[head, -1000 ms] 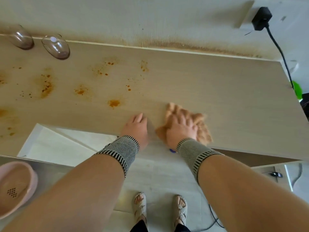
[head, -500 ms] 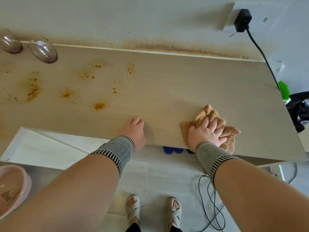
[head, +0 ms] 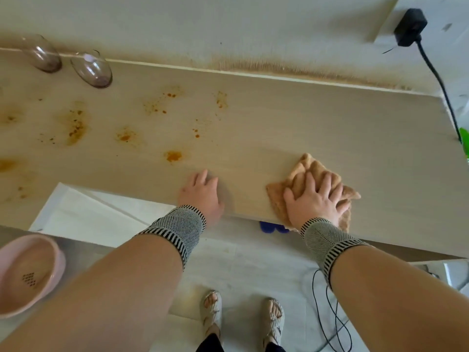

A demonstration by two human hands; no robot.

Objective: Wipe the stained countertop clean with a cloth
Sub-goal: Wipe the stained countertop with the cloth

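The right hand (head: 313, 199) lies flat with fingers spread on the tan cloth (head: 308, 168), pressing it down at the near edge of the pale countertop (head: 330, 123), toward its right end. The left hand (head: 201, 194) rests open, palm down, on the bare edge well to the left of the cloth. Orange stains (head: 173, 156) dot the surface farther left, and two clear glasses (head: 91, 69) stand near the back wall.

Your countertop (head: 330, 128) lies open from centre to its right end. Two glass cups (head: 91, 69) obstruct the far-left back edge.
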